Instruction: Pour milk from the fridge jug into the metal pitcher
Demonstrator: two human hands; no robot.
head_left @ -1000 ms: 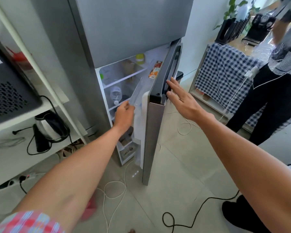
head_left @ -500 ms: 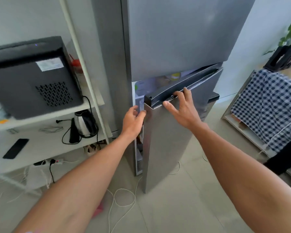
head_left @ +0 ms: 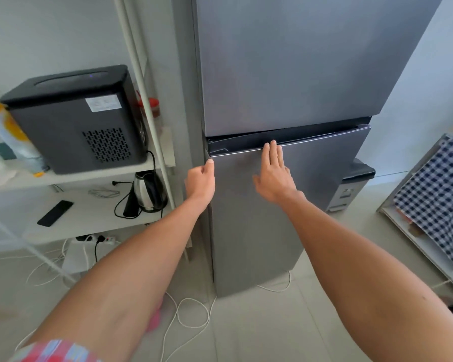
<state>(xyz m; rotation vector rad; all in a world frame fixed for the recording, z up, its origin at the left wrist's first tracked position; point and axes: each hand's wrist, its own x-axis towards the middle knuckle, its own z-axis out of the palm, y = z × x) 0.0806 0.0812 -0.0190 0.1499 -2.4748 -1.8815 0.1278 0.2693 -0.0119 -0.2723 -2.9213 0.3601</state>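
A tall grey fridge stands in front of me, and its lower door (head_left: 311, 184) is closed flush under the upper door (head_left: 285, 64). My right hand (head_left: 272, 175) lies flat on the lower door, fingertips at the dark handle strip along its top edge. My left hand (head_left: 200, 180) is loosely curled at the door's upper left corner, touching the edge, and holds nothing. No milk jug or metal pitcher is in view.
A white shelf rack (head_left: 89, 220) stands left of the fridge with a black appliance (head_left: 76, 118), an electric kettle (head_left: 148, 192) and a dark remote (head_left: 55, 216). White cables (head_left: 188, 314) trail on the tiled floor. A checked cloth (head_left: 437, 194) hangs at the right.
The lower fridge door swung from wide open to fully closed under both hands. The inside shelves are hidden now, and the view has turned left to face the fridge front.
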